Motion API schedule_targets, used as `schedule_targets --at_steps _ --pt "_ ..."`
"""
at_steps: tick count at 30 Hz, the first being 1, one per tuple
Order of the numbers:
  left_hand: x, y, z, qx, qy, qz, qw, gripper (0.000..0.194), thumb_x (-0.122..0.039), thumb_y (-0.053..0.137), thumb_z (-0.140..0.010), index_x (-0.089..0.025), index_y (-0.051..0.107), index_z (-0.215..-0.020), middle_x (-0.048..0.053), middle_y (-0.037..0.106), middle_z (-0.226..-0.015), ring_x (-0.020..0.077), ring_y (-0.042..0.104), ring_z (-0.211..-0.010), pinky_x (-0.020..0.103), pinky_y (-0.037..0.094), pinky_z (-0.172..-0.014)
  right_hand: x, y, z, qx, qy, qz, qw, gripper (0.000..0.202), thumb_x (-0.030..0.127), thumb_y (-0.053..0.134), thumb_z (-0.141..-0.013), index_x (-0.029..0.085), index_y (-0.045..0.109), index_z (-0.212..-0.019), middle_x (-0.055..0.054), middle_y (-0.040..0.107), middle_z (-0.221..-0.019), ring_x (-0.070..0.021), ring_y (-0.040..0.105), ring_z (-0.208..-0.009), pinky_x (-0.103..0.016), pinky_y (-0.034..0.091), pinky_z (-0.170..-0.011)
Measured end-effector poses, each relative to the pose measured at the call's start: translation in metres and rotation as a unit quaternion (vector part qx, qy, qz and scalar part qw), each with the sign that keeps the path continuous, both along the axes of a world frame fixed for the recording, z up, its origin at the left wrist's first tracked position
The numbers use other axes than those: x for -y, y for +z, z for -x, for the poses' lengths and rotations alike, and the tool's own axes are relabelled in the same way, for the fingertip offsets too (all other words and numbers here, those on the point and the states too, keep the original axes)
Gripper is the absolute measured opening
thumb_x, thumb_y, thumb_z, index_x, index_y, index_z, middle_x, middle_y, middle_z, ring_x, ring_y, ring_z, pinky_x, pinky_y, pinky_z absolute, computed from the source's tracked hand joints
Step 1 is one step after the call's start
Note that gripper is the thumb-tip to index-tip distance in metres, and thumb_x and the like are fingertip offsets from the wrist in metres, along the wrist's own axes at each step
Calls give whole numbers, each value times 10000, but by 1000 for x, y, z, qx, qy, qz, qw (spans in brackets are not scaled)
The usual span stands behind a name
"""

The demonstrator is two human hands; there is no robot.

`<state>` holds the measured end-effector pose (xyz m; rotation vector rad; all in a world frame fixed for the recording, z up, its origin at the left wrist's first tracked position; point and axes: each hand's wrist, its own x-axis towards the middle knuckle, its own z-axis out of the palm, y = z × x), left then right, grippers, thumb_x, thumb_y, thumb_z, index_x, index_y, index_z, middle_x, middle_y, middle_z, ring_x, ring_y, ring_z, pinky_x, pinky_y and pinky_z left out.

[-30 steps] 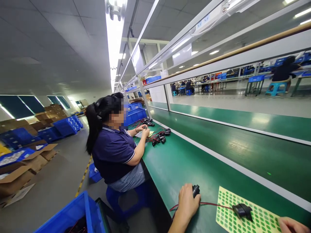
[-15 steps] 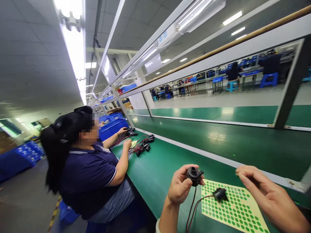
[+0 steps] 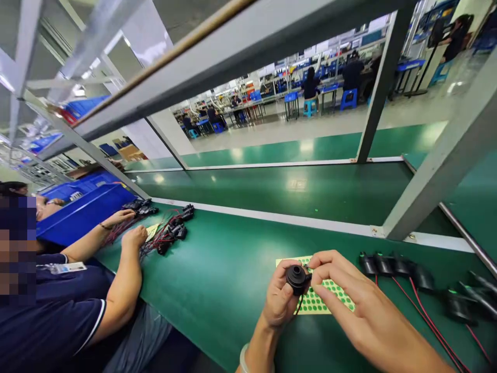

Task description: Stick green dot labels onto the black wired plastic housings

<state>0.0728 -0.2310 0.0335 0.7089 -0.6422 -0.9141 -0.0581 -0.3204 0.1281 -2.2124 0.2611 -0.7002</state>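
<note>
Round part [image 3: 296,280] is coloured blk. Sticker sheet [image 3: 316,304] is backed in pale yel. & dotted grn in neat rows. Counter [image 3: 217,264] is surfaced in dk grn & edged w/ a whitish strip [image 3: 248,213]. Blk parts [image 3: 384,265] at R are wired in red & flecked w/ grn. Co-worker's navy sleeve [image 3: 77,324] is trimmed in white; bin [image 3: 87,215] is coloured solid blue.
</note>
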Motion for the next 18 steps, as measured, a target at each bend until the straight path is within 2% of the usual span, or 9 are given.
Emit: schedule_targets --at_steps 3,7,12,18 --pt "-2 -5 -2 13 20 -33 999 512 -550 740 -669 -197 611 -1017 21 566 -828 126 488 -717 240 393 -672 -2 -2 -7 -17 -2 37 999 152 204 415 -964 242 523 -866 -32 553 -1036 -128 576 -961 -207 511 -754" --pt "-5 -9 -5 34 17 -76 996 604 -614 718 -648 -175 623 -1052 41 571 -838 160 495 -753 280 398 -721 -4 -5 -12 -17 -12 90 996 125 195 424 -952 237 520 -885 -56 550 -1042 -167 566 -993 -252 506 -740" --pt "-7 -13 -6 51 -6 -63 997 588 -588 696 -691 -180 624 -1108 62 587 -899 178 518 -796 302 416 -762 -4 -5 -11 -6 -25 138 990 83 193 451 -934 232 518 -905 -75 549 -1040 -208 568 -1004 -316 496 -766" --pt "-7 -13 -7 66 -19 -62 996 607 -583 686 -704 -170 609 -1142 82 600 -935 195 538 -819 328 437 -792 -4 -5 -11 -6 -37 153 987 76 191 455 -935 229 510 -898 -83 559 -1048 -229 564 -1005 -354 473 -794"
